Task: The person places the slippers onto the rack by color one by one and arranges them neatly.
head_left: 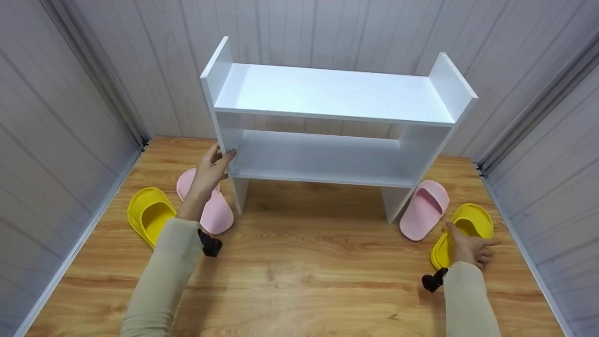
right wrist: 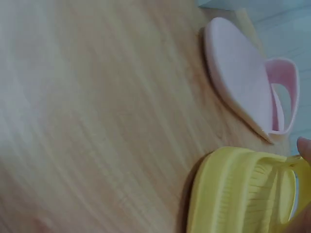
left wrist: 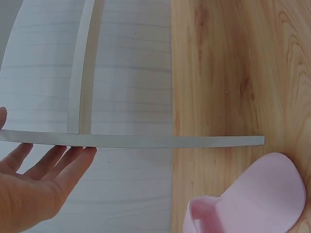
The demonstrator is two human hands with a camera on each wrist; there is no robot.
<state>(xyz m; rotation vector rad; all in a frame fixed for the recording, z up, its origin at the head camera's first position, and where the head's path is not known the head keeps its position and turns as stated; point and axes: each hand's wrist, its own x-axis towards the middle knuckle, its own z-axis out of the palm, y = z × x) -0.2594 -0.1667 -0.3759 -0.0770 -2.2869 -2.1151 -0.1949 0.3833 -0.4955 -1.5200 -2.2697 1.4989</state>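
Note:
A white two-tier shelf stands upright near the back wall. My left hand grips its left side panel, thumb on the inner side and fingers along the outer face; the left wrist view shows the fingers against the panel. On the right, my right hand is over a yellow slipper, its fingers spread and partly hiding it. Only a thumb tip and a bit of hand show beside that slipper in the right wrist view. A pink slipper lies between it and the shelf.
Left of the shelf, another pink slipper lies partly behind my left arm, with a yellow slipper further out. Panelled walls close in the wooden floor at the left, back and right.

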